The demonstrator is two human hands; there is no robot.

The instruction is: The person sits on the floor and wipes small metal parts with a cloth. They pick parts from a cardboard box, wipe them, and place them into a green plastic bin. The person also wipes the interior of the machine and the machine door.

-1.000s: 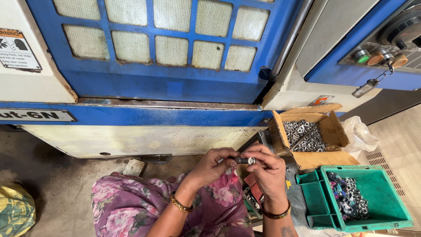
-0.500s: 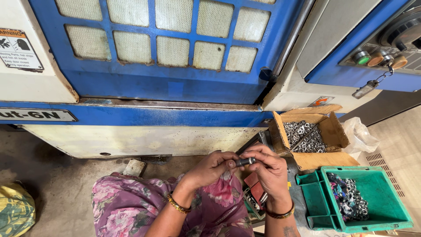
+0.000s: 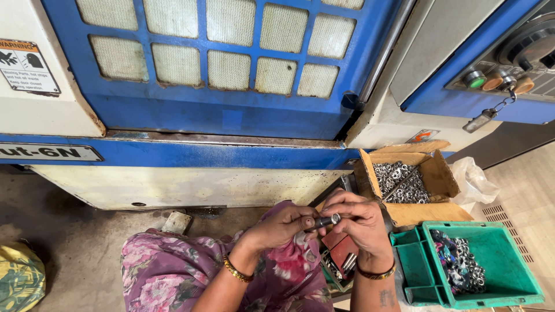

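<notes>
I have both hands up over my lap, meeting on a short dark pin (image 3: pixel 325 221). My left hand (image 3: pixel 283 226) pinches its near end between thumb and fingers; my right hand (image 3: pixel 361 222) is curled round the far end, fingertips closed on a small metal ring (image 3: pixel 336 218) sitting at the pin's tip. I judge the step in hand to be fitting that ring onto the pin. The next move calls for the left hand to keep the pin steady while the right presses the ring squarely along it.

Just below the pin, between my knees, sits a small tray (image 3: pixel 338 260) with a red block and a few more pins. To the right of the pin is a green bin (image 3: pixel 497 271) holding a heap of rings. Beyond the pin, to its right, an open carton (image 3: pixel 430 173) holds more bright rings, against the blue machine door (image 3: pixel 231 115).
</notes>
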